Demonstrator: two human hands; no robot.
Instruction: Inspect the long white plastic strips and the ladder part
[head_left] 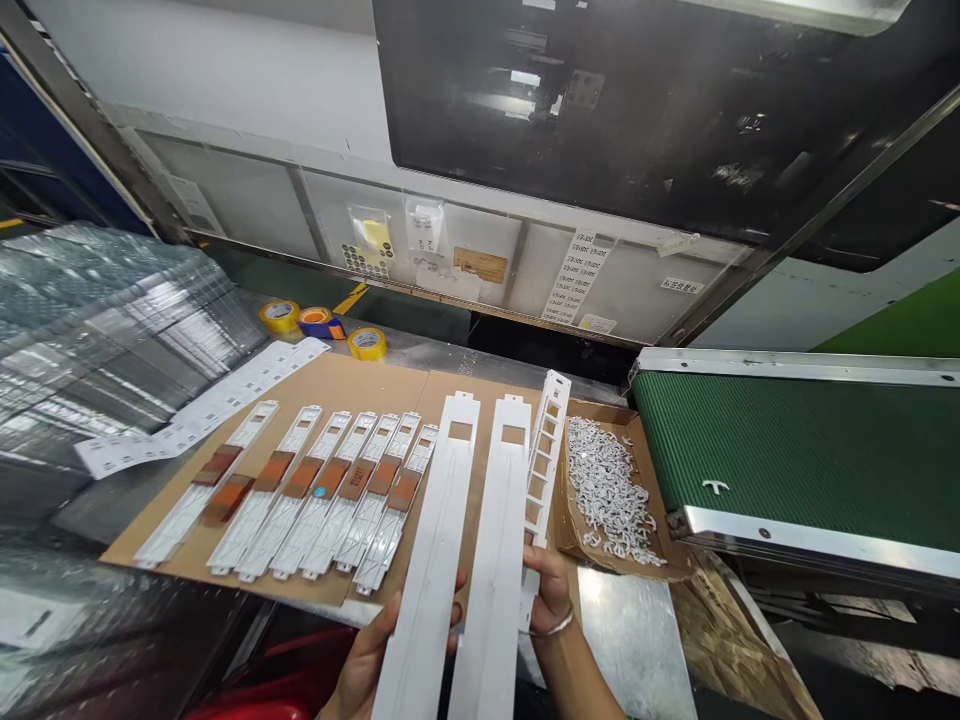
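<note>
My left hand grips a long flat white plastic strip near its lower end, with the fingers curled around its edge. Right beside it lies a second white strip, and I cannot tell which hand carries it. My right hand holds a white ladder-like plastic frame upright at its lower part. Ahead of my hands, several white strips with brown patches lie side by side on a cardboard sheet.
To the right stand a cardboard tray heaped with small white clips and a green conveyor belt. Rolls of yellow tape lie at the back. Stacked clear plastic sheets fill the left, beside white label strips.
</note>
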